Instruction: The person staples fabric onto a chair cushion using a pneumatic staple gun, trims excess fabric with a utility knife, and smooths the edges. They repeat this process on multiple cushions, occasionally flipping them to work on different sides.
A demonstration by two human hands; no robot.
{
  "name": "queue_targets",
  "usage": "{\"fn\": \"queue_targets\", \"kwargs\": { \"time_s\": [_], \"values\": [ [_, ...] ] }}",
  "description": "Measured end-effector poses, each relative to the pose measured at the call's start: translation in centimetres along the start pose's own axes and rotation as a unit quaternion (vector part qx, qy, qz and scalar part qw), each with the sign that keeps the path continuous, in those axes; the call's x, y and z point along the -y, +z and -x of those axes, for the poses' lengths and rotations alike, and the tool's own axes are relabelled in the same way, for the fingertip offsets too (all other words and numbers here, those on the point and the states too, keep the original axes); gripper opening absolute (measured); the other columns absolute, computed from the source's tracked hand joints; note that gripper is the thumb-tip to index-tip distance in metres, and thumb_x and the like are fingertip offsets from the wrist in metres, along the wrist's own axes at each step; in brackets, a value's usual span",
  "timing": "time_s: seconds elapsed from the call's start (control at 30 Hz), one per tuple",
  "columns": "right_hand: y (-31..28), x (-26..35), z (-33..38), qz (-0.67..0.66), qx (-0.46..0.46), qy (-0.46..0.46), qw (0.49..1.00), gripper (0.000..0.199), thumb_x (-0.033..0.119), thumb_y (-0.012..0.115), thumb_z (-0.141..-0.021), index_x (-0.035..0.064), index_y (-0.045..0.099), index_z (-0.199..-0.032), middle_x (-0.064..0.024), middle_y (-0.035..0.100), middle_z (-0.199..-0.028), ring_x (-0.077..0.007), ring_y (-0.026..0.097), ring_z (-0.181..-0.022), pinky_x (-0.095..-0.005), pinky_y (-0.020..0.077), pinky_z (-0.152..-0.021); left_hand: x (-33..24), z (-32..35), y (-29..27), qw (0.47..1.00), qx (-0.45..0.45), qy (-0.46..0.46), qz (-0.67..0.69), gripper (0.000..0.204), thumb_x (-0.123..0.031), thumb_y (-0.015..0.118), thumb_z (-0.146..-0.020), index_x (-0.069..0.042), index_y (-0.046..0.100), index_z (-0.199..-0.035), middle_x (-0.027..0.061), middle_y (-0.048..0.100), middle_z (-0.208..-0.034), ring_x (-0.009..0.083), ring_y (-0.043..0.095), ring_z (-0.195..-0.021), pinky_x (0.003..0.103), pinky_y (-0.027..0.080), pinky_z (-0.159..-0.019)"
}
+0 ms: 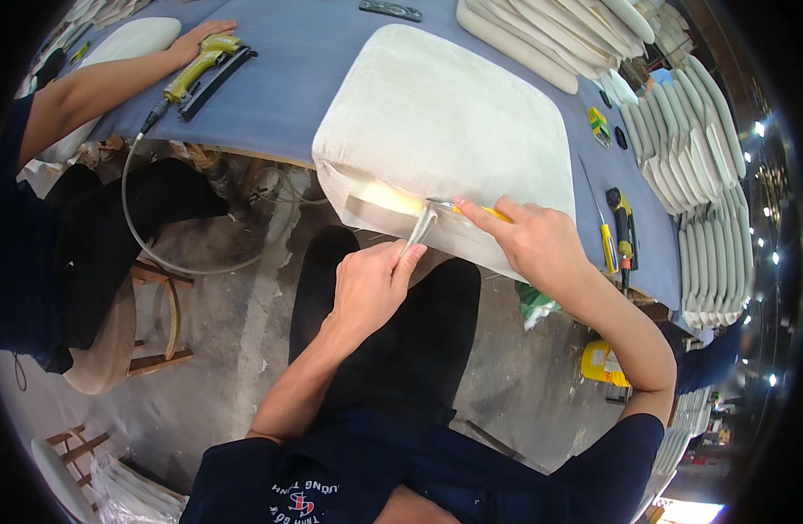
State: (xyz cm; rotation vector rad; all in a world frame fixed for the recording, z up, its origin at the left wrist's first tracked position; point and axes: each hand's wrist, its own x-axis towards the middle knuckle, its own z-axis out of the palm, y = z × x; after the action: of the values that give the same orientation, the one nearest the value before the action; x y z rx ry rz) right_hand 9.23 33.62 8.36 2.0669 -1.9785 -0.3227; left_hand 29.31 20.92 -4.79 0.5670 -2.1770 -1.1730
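A white fabric-covered seat pad [445,113] lies at the table's near edge, with yellow foam [386,196] bared along its near side. My left hand [373,288] pinches a loose strip of the cover fabric [422,229] and holds it taut toward me. In my right hand [541,246] is a yellow-handled tool [487,212] with a narrow metal tip, gripped with the index finger stretched along it. Its tip meets the fabric where the strip leaves the pad. Whether the tip is a blade, I cannot tell.
On the blue table [279,83], a yellow air stapler [200,70] with a hose lies near a co-worker's hand [205,39] at left. To the right are a yellow-handled screwdriver [609,244], another air tool [624,229] and stacked pads [712,192]. A yellow bucket [601,365] stands below.
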Motion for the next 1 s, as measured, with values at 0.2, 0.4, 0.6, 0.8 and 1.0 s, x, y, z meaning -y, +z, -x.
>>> {"fn": "queue_targets", "kwargs": {
  "time_s": [0.2, 0.4, 0.6, 0.8, 1.0],
  "values": [
    [0.8, -0.5, 2.1, -0.019, -0.006, 0.041, 0.999, 0.071, 0.002, 0.067, -0.088, 0.0329, 0.061, -0.152, -0.0034, 0.059, -0.084, -0.0238, 0.067, -0.071, -0.0383, 0.0550, -0.059, -2.0, 1.5, 1.2, 0.998, 0.041, 0.046, 0.013, 0.045, -0.036, 0.061, -0.108, -0.004, 0.059, -0.075, 0.0159, 0.059, -0.069, 0.0407, 0.060, -0.065, 0.048, 0.046, -0.058],
    [1.3, -1.9, 5.1, -0.006, 0.029, 0.071, 0.997, 0.071, 0.005, 0.064, -0.092, 0.0365, 0.057, -0.155, -0.0048, 0.062, -0.090, -0.0253, 0.070, -0.076, -0.0396, 0.0569, -0.063, -3.2, 3.4, 0.5, 0.985, 0.093, 0.143, 0.031, 0.044, -0.035, 0.064, -0.106, -0.006, 0.062, -0.074, 0.0131, 0.062, -0.069, 0.0371, 0.063, -0.065, 0.048, 0.048, -0.060],
    [1.8, -2.6, 7.6, 0.018, 0.030, 0.095, 0.995, 0.070, 0.006, 0.064, -0.092, 0.0376, 0.057, -0.155, -0.0046, 0.062, -0.090, -0.0255, 0.070, -0.077, -0.0392, 0.0567, -0.065, -4.5, 5.6, 2.5, 0.969, 0.136, 0.188, 0.083, 0.034, -0.026, 0.075, -0.098, -0.006, 0.067, -0.072, 0.0089, 0.060, -0.066, 0.0314, 0.059, -0.060, 0.043, 0.048, -0.059],
    [1.8, -5.3, 11.3, -0.004, 0.019, 0.107, 0.994, 0.064, 0.007, 0.067, -0.091, 0.0325, 0.063, -0.149, -0.0046, 0.063, -0.089, -0.0264, 0.068, -0.078, -0.0401, 0.0550, -0.070, -6.4, 7.9, 2.6, 0.917, 0.210, 0.309, 0.140, 0.034, -0.031, 0.083, -0.091, -0.007, 0.068, -0.072, 0.0056, 0.059, -0.068, 0.0259, 0.056, -0.058, 0.039, 0.046, -0.056],
    [1.1, -9.0, 16.7, -0.006, 0.088, 0.184, 0.979, 0.055, 0.006, 0.068, -0.091, 0.0282, 0.070, -0.141, -0.0044, 0.067, -0.092, -0.0277, 0.068, -0.085, -0.0409, 0.0537, -0.076, -9.7, 10.3, 3.7, 0.826, 0.272, 0.403, 0.284, 0.042, -0.039, 0.077, -0.096, -0.007, 0.063, -0.074, 0.0060, 0.062, -0.075, 0.0248, 0.061, -0.069, 0.035, 0.050, -0.064]
  ]
}}
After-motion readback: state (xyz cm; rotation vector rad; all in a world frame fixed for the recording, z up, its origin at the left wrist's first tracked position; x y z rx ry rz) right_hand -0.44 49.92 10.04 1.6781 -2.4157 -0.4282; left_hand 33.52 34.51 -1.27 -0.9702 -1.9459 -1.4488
